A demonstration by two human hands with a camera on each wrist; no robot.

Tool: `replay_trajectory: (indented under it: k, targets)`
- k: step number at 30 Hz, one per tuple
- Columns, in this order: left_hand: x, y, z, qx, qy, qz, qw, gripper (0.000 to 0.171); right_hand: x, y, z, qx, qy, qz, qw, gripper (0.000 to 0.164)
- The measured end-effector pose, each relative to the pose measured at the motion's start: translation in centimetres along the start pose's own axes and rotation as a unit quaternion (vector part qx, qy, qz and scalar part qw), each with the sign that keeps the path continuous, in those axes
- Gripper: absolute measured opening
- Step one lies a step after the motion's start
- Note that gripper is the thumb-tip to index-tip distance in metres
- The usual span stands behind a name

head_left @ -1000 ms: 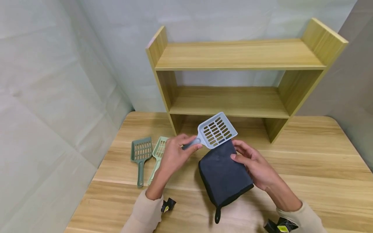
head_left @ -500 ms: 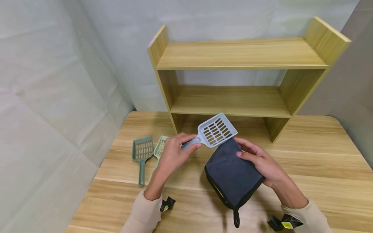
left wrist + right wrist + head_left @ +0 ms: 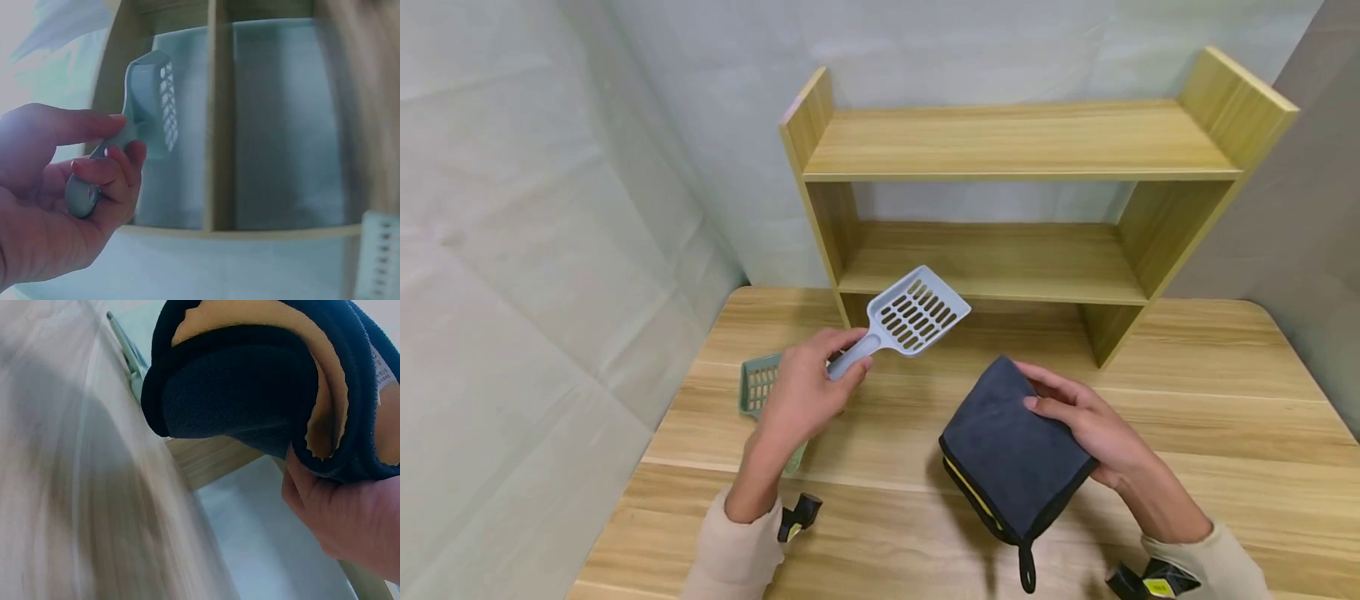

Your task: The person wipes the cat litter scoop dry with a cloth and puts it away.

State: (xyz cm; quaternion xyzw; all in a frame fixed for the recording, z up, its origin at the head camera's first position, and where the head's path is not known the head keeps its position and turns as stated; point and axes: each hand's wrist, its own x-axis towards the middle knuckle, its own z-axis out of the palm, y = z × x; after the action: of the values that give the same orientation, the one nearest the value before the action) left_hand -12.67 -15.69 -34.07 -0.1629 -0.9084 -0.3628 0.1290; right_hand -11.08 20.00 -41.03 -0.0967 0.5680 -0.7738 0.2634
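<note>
My left hand (image 3: 805, 383) grips a pale blue slotted litter scoop (image 3: 883, 327) by its handle, the blade raised toward the shelf. In the left wrist view the thumb and fingers close round the handle, with the scoop's blade (image 3: 142, 94) edge-on. Held over the table in my right hand (image 3: 1093, 429) is a folded dark grey cloth (image 3: 1011, 450) with black trim and a hanging loop. Its yellow inner side shows between the folds of the cloth (image 3: 231, 394) in the right wrist view. Scoop and cloth are apart.
On the table's left lie a dark green scoop (image 3: 745, 392) and a light green scoop (image 3: 796, 460), both partly hidden behind my left hand and forearm. A wooden shelf unit (image 3: 1022, 262) stands at the back of the wooden table (image 3: 1225, 450). Pale sheeting (image 3: 550, 250) hangs left and behind.
The left hand has carried the blue scoop left and slightly up, away from the cloth, now covering more of the green scoops. The right hand has shifted the cloth right, turning its yellow-edged folds into view.
</note>
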Motion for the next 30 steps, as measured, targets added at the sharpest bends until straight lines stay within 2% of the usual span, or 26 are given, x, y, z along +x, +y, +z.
replay_trajectory:
  k: [7,14,22,30]
  targets:
    - [0.3,0.8,-3.2,0.029,0.013,-0.013,0.9994,0.030,-0.2,0.4,-0.6,0.003,0.008,0.008,1.000,0.054]
    - [0.4,2.0,-6.0,0.049,0.018,-0.027,0.9983,0.027,-0.5,0.7,-0.8,0.023,0.014,0.024,0.999,0.048]
    - [0.9,3.6,-8.9,0.069,0.047,-0.002,0.9965,0.025,-0.8,0.9,-1.0,0.022,0.020,0.026,0.999,0.047]
    - [1.4,5.5,-11.7,0.088,0.071,0.028,0.9932,0.028,-0.9,0.9,-1.2,0.012,0.006,0.019,1.000,0.050]
